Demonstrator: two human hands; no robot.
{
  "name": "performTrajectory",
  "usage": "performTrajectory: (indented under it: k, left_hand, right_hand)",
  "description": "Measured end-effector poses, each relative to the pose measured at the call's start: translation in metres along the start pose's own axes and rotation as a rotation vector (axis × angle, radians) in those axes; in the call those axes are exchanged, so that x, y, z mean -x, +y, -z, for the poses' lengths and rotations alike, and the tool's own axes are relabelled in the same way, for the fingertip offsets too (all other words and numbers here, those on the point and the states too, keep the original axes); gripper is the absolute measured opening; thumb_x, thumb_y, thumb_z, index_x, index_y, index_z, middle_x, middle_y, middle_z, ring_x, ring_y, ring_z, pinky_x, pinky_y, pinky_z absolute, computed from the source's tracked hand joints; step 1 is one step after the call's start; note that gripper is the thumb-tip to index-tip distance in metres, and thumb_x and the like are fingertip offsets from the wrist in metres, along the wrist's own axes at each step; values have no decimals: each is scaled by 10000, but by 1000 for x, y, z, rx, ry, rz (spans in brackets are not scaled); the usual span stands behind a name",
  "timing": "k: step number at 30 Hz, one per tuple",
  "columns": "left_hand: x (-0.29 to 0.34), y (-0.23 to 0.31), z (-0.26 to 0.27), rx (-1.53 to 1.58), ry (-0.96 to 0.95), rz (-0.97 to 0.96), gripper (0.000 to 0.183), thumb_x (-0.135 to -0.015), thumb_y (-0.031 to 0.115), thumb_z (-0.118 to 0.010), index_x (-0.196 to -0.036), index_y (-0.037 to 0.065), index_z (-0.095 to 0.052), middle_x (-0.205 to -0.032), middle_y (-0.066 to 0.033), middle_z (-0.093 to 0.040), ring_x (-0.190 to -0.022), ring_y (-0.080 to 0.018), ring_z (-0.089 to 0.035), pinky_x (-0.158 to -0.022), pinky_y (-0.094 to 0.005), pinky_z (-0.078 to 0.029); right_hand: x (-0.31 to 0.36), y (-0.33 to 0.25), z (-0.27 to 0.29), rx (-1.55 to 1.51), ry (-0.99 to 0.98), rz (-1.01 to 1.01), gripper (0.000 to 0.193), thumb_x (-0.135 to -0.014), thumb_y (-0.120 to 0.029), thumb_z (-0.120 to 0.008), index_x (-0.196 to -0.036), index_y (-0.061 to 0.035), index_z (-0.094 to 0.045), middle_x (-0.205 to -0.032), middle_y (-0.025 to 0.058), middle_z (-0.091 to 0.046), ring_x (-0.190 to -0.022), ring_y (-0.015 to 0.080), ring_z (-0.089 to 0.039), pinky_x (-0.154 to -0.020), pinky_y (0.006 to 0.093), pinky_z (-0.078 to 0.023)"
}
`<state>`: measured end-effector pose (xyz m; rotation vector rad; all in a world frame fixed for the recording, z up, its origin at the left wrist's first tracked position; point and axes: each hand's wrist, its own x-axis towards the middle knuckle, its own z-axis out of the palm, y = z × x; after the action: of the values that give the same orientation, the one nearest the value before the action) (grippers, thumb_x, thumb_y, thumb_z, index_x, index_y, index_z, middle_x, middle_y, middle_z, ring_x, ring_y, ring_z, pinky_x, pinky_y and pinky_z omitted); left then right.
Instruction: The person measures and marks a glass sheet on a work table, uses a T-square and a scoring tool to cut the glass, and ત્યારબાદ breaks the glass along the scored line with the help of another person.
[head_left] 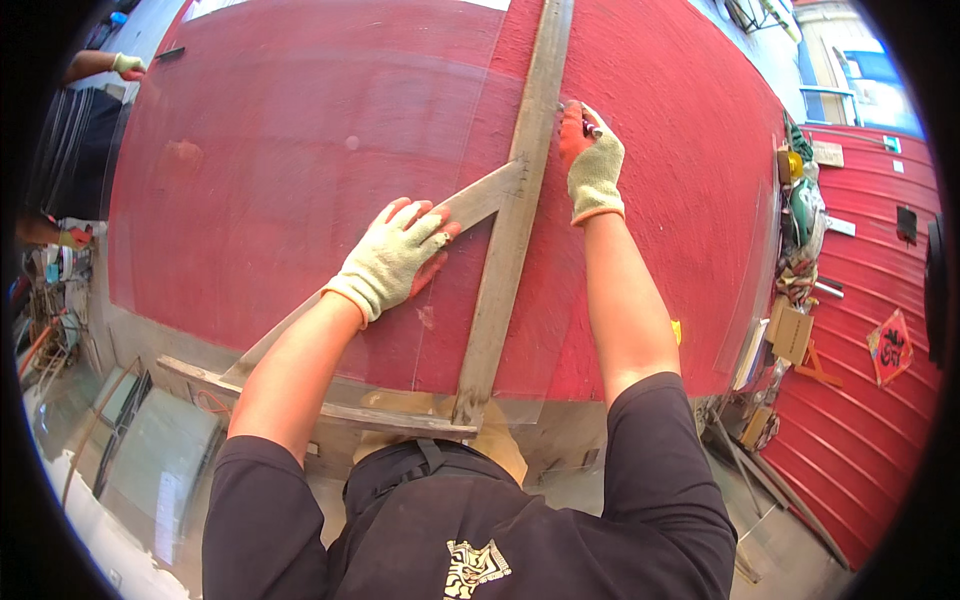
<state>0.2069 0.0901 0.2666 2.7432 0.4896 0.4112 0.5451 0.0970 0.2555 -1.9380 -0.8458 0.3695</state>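
A large wooden T-square (520, 215) with a diagonal brace (485, 196) lies over a clear glass sheet (440, 130) on a red tabletop (670, 200). My left hand (390, 262), in a pale glove with red-orange palm side, rests on the brace with fingers spread. At the right edge of the long blade, my right hand (594, 160), gloved alike, is closed round a slim dark-handled tool, apparently a glass cutter (592, 130). Its tip points toward the blade; the fingers hide most of the handle. The crosspiece (320, 405) runs along the table's near edge, by my waist.
A co-worker's gloved hands (129, 67) show at the far left edge of the table. Glass panes (160, 460) lean at the lower left. Along the right, a cluttered ledge holds a cardboard box (790, 334) and tools, before a red ribbed metal wall (850, 400).
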Motion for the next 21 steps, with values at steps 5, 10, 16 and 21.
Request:
performTrajectory:
  k: [5, 10, 16, 21]
  left_hand:
    - [4, -3, -1, 17, 32, 6, 457, -913, 232, -721, -1354, 139, -642, -1377, -92, -587, -1268, -312, -556, -1140, -506, -421]
    - [6, -4, -7, 43, 48, 10, 502, -916, 243, -721, -1395, 142, -610, -1390, -66, -585, -1280, -306, -542, -1145, -505, -418]
    - [9, -6, -5, 27, 41, 14, 500, -920, 244, -715, -1397, 139, -609, -1382, -59, -585, -1289, -292, -534, -1144, -501, -422]
    - [10, -8, -8, 17, 48, 2, 488, -922, 251, -708, -1388, 135, -617, -1371, -58, -583, -1290, -291, -533, -1138, -499, -427]
  right_hand:
    - [0, 1, -4, 12, -72, 102, 263, -1048, -248, -655, -1123, -19, -760, -769, -38, -653, -666, 47, -549, -588, 249, -461]
    - [-21, 8, -2, 40, -85, 46, 268, -1055, -240, -649, -1157, -17, -755, -806, -29, -679, -679, 51, -571, -607, 233, -474]
    - [-32, -3, -4, 37, -143, -47, 303, -1052, -264, -653, -1196, -12, -737, -914, 30, -744, -781, 94, -664, -680, 253, -523]
    - [-29, -7, -2, 28, -160, -71, 304, -1051, -258, -653, -1205, -9, -735, -931, 36, -751, -790, 102, -674, -688, 261, -531]
